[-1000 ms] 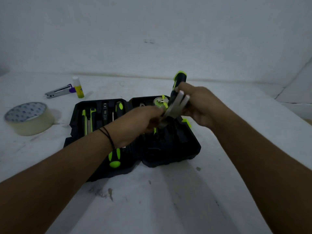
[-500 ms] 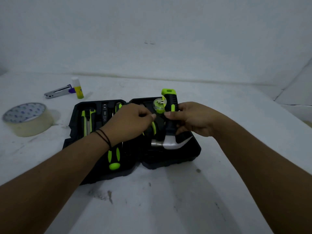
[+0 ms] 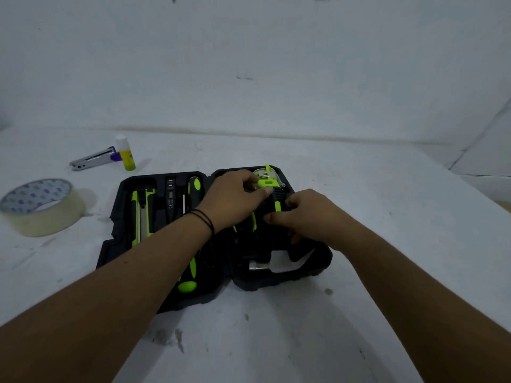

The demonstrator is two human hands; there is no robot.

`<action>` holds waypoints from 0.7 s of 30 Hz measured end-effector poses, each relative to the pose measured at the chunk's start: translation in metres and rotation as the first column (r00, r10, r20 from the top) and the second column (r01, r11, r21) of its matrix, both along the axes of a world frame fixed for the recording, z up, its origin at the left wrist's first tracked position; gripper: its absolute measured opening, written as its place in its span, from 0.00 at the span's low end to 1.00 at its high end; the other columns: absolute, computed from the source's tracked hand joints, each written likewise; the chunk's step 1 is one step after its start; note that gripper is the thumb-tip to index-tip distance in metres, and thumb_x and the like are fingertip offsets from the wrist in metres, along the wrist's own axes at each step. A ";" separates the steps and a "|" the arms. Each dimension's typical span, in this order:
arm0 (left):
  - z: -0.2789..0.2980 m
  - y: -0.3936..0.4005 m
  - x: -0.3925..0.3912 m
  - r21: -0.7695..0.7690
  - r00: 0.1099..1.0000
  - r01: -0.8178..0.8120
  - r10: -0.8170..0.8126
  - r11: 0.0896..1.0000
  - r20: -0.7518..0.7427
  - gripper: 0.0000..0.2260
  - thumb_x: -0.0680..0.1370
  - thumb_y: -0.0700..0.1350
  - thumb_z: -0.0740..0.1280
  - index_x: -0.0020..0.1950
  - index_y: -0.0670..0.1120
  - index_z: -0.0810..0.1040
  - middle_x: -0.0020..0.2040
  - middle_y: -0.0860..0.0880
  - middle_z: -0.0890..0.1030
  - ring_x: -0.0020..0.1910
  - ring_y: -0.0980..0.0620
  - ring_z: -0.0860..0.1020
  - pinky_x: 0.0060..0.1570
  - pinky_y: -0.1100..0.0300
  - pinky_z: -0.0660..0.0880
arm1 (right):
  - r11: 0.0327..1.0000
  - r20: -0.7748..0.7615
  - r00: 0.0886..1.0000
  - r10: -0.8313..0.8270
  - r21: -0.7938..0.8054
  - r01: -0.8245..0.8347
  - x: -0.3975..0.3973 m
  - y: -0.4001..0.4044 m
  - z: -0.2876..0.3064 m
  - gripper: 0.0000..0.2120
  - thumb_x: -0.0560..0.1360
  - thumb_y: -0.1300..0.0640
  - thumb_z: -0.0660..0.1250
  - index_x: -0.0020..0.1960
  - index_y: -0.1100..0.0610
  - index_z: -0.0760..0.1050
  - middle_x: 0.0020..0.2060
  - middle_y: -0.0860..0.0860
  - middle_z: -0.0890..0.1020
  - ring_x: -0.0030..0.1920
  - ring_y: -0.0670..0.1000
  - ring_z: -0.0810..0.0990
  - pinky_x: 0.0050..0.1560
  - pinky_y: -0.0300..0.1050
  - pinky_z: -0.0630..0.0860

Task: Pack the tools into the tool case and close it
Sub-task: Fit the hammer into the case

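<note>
head view, hammer point(image 3: 277, 200) in open tool case point(image 3: 318, 261), both hands' grip — left point(image 3: 235, 197), right point(image 3: 309, 217) — curled on its handle

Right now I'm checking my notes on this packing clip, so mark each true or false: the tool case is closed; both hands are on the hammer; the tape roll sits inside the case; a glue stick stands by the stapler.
1. The tool case is closed. False: it lies open.
2. The left hand and the right hand are on the hammer. True.
3. The tape roll sits inside the case. False: it is on the table, left of it.
4. A glue stick stands by the stapler. True.
</note>
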State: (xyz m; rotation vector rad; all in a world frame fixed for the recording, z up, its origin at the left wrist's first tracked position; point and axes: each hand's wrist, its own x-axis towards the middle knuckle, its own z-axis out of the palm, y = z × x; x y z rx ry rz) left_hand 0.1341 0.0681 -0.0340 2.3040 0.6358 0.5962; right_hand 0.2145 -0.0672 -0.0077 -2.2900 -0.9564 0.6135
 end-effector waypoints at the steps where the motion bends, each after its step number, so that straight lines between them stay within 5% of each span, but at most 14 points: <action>1: -0.001 0.000 0.002 -0.017 1.000 0.001 -0.001 1.000 -0.013 0.15 0.72 0.55 0.69 0.53 0.47 0.79 0.48 0.51 0.81 0.48 0.53 0.78 0.47 0.61 0.72 | 1.000 0.116 0.993 -0.001 -0.026 0.004 -0.003 0.001 -0.002 0.15 0.69 0.48 0.71 0.35 0.57 0.71 0.31 0.53 0.78 0.29 0.52 0.79 0.31 0.43 0.75; 5: -0.004 0.003 0.007 -0.032 0.998 0.025 -0.027 0.999 -0.060 0.12 0.71 0.55 0.70 0.52 0.52 0.82 0.48 0.53 0.83 0.49 0.53 0.79 0.53 0.51 0.76 | 0.997 0.430 0.903 -0.010 -0.060 0.040 -0.013 0.006 -0.010 0.17 0.71 0.48 0.66 0.34 0.57 0.65 0.30 0.50 0.69 0.30 0.48 0.69 0.25 0.39 0.60; 12: 0.000 0.012 0.013 -0.054 0.993 -0.006 0.000 0.999 -0.119 0.13 0.73 0.55 0.67 0.43 0.47 0.84 0.39 0.50 0.83 0.38 0.50 0.78 0.44 0.56 0.75 | 0.997 0.566 0.824 -0.019 -0.052 0.058 -0.029 0.004 -0.020 0.14 0.73 0.47 0.64 0.46 0.58 0.70 0.48 0.57 0.75 0.48 0.56 0.75 0.40 0.43 0.66; 15: -0.005 0.017 0.020 0.004 0.989 -0.015 0.016 1.000 -0.148 0.10 0.70 0.58 0.70 0.42 0.53 0.81 0.42 0.54 0.80 0.47 0.51 0.78 0.53 0.53 0.74 | 0.991 0.592 0.806 -0.020 -0.092 0.093 -0.026 0.003 -0.021 0.19 0.73 0.45 0.63 0.57 0.58 0.70 0.53 0.56 0.73 0.54 0.57 0.73 0.43 0.44 0.65; 21: -0.007 0.024 0.028 -0.023 0.981 -0.038 0.033 0.999 -0.189 0.34 0.60 0.68 0.69 0.61 0.51 0.72 0.60 0.46 0.74 0.62 0.46 0.70 0.62 0.48 0.69 | 0.986 0.487 0.874 -0.008 -0.143 0.089 -0.015 0.006 -0.019 0.25 0.69 0.41 0.67 0.59 0.56 0.68 0.53 0.56 0.76 0.54 0.57 0.75 0.47 0.48 0.71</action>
